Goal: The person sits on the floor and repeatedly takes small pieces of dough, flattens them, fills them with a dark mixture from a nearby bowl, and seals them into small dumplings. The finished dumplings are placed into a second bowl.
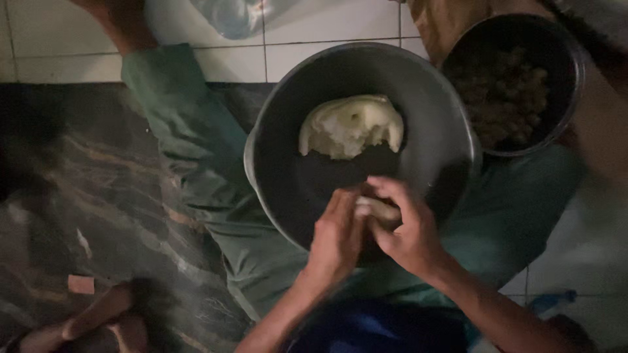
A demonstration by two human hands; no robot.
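Right now both hands are working together over the near rim of the bowl (pixel 261 131). The left hand (pixel 337 238) and right hand (pixel 409 229) are cupped around one small dough piece (pixel 379 209), fingers curled close on it from both sides. It's a tight, shared grip, and only a pale sliver of the piece shows between the fingers. The piece sits just above the bowl's near inner wall, clear of the main lump.

Below the wrists, blue cloth (pixel 366 330) covers the lap, and the bowl rests on green-clad legs (pixel 196 150), one stretched out toward the top left.

Further in, the big dough lump (pixel 350 124) lies against the bowl's far side, pale and ragged along its near edge, as if bits have been pulled from it. Most of it remains, so by my reading the portioning is at an early stage: one piece in hand, plenty of dough left. No finished pieces show anywhere in view.

Beyond that, at the top right, a second pot (pixel 569 85) holds a dark, lumpy filling (pixel 504 98); it's too dim to tell what it is. A tiled floor (pixel 52 46) runs across the far edge, with a clear plastic bag (pixel 229 16) lying on it.
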